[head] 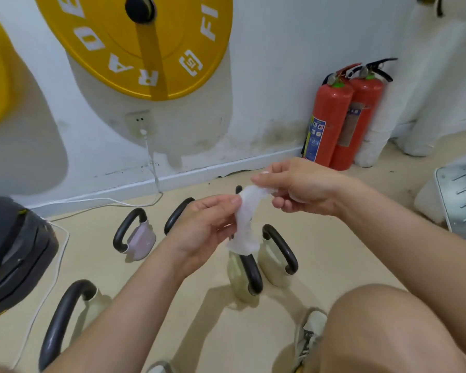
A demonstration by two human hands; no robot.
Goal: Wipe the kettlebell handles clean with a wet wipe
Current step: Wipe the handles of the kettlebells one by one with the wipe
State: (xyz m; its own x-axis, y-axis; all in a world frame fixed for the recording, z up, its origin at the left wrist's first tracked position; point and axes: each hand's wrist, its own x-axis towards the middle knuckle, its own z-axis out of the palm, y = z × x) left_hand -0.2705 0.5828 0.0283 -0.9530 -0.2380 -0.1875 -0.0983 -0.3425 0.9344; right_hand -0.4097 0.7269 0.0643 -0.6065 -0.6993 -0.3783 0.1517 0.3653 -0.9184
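A crumpled white wet wipe hangs in the air between both hands. My left hand pinches its middle and my right hand pinches its upper end. Below them several kettlebells with black handles stand on the beige floor: a pink one at the left, two pale green ones under the wipe, and a large one at the near left. Another black handle is partly hidden behind my left hand.
Two red fire extinguishers stand against the white wall at right. A yellow weight plate hangs on the wall. A white cable runs from a wall socket across the floor. A dark bag sits left, a white bin right.
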